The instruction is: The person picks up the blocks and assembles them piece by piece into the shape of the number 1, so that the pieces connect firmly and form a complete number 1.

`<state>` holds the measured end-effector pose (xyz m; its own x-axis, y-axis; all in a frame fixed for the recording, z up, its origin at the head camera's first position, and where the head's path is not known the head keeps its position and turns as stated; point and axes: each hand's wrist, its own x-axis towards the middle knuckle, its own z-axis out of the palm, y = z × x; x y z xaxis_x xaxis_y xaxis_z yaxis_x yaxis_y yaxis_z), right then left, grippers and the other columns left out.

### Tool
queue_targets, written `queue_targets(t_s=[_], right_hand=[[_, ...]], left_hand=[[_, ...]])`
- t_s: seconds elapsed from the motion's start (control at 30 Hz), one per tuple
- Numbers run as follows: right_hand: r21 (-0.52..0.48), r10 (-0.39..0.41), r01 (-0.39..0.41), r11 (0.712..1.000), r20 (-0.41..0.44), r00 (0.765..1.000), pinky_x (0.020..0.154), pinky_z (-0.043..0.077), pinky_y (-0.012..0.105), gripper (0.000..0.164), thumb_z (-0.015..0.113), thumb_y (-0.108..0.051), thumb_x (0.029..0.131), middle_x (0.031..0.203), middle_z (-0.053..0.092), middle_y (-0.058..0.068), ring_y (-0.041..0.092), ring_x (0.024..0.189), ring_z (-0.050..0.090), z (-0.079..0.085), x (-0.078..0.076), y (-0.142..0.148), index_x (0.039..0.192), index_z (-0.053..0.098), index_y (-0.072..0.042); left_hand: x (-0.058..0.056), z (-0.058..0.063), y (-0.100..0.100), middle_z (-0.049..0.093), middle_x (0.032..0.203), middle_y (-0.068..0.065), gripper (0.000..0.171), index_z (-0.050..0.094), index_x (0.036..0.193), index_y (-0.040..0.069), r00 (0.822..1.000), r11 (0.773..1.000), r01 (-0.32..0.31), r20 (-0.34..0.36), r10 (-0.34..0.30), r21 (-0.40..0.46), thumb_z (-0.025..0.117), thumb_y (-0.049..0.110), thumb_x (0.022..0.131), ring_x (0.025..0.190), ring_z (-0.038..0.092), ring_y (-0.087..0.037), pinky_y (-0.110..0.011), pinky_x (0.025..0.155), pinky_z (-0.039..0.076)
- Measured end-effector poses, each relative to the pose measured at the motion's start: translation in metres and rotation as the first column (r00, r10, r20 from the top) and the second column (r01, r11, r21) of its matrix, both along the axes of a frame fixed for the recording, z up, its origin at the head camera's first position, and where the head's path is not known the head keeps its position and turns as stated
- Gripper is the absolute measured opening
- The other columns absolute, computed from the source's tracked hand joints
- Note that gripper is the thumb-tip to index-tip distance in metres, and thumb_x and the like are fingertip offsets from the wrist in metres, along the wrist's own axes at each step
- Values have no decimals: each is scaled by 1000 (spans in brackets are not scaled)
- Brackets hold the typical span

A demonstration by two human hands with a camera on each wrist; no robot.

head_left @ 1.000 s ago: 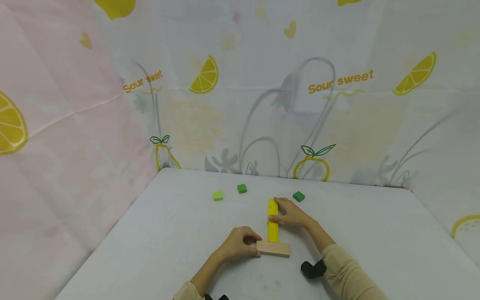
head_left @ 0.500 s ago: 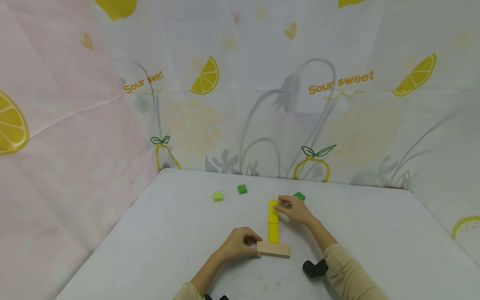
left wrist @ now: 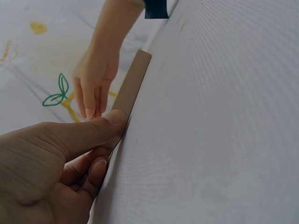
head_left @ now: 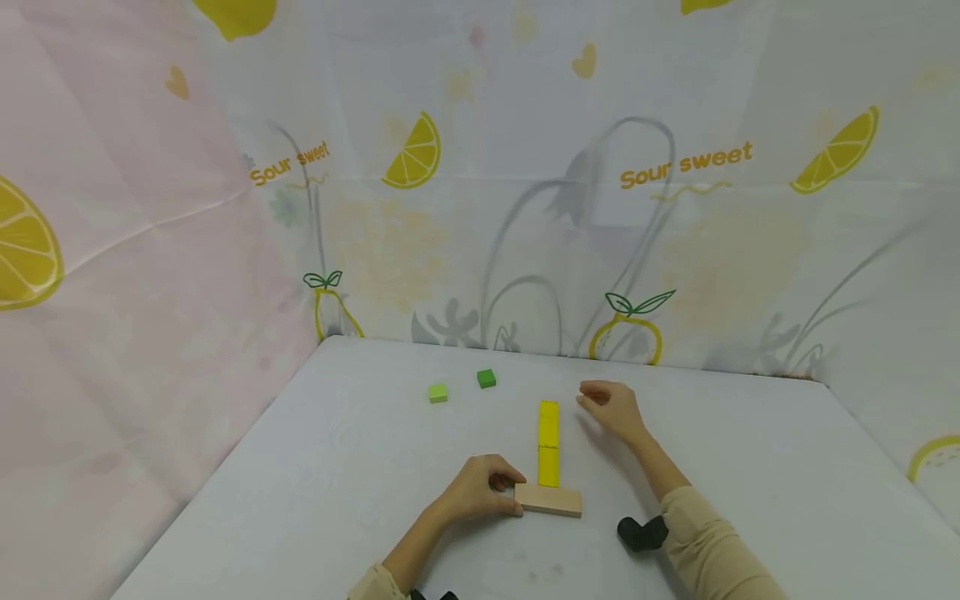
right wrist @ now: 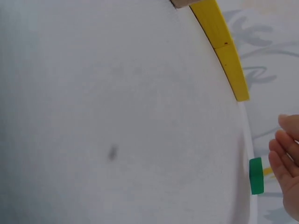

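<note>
My left hand (head_left: 480, 486) pinches the left end of a plain wooden block (head_left: 551, 499) between thumb and fingers, as the left wrist view also shows. Two yellow blocks (head_left: 548, 443) lie end to end in a line that runs away from the wooden block's far side. To the right of the yellow line, my right hand (head_left: 615, 408) is held over the table with loosely bent fingers and nothing between them. A dark green block (right wrist: 256, 176) shows beside that hand in the right wrist view; in the head view the hand hides it.
Farther back on the white table (head_left: 360, 442) sit a light green block (head_left: 438, 393) and a green block (head_left: 486, 378). A lemon-print cloth (head_left: 510, 208) hangs behind the table and along its left side. A black wrist device (head_left: 642, 533) is at the right sleeve.
My right hand has let go of the far yellow block and moved right and back, now covering the dark green block. The left hand keeps its hold on the wooden block.
</note>
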<state>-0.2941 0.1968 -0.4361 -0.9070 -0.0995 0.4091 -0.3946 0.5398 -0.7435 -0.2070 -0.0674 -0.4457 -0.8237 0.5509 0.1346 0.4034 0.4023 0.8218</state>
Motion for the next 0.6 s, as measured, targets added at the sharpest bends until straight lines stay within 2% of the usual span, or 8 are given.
queue_targets(t_s=[0.3,0.6], right_hand=[[7,-44,44,999,-14,999,74,54,36,28,70,3,79,94,66,29,39,83,65,1,-1,13,103,63,17],[45,-80,80,996,-14,997,80,52,44,32,70,-1,81,97,65,30,41,89,64,2,-1,25,105,61,17]], left_hand=[[0,0,0,64,87,-3,32,71,97,-2,1000,1000,-2,3,2,2,82,7,68,74,51,-4,-19,69,45],[0,-1,0,65,87,-3,32,71,97,-1,1000,1000,-1,4,1,1,83,8,68,75,52,-5,-19,69,46]])
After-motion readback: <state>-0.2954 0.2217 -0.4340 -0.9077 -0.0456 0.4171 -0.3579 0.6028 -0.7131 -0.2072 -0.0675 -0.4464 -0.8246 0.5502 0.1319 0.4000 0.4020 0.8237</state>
